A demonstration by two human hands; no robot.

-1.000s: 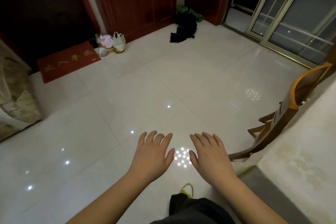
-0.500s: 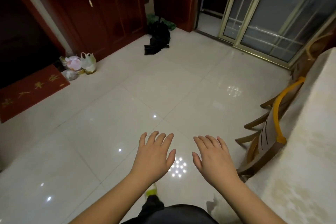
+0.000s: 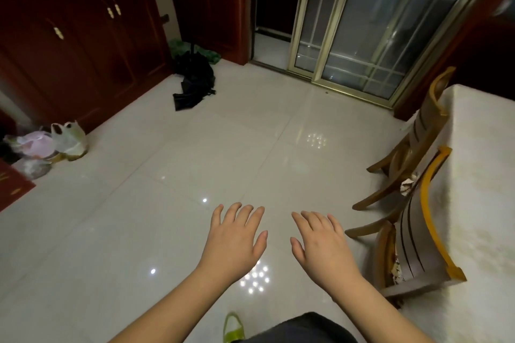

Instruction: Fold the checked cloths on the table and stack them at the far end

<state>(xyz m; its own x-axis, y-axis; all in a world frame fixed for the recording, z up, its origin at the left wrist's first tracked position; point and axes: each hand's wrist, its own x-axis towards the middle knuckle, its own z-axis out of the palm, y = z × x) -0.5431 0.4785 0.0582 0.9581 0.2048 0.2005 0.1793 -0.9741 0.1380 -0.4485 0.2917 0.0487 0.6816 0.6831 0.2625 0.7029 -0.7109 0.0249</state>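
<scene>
Both hands are held out over the floor in the lower centre of the frame, backs up; the left hand (image 3: 233, 242) has its fingers straight and slightly spread, holding nothing; the right hand (image 3: 323, 245) is likewise flat with fingers extended, holding nothing; the two are near each other but apart. The table (image 3: 479, 203), under a pale cover, occupies the right edge of the frame; no checked cloths can be made out on the part that shows, so their position cannot be told. Two wooden chairs stand against the table's left side: the nearer chair (image 3: 418, 245) at lower right, the farther chair (image 3: 418, 131) above it. The glossy tiled floor (image 3: 167, 189) fills the centre and carries bright light reflections. A dark bundle (image 3: 195, 81) lies on the floor at upper centre, before the red-brown cabinets (image 3: 83, 50) in the upper left. Plastic bags (image 3: 67, 139) sit at the left edge. A sliding glass door (image 3: 362, 22) fills the upper right. A yellow-green shoe (image 3: 233, 328) shows at the bottom edge.
</scene>
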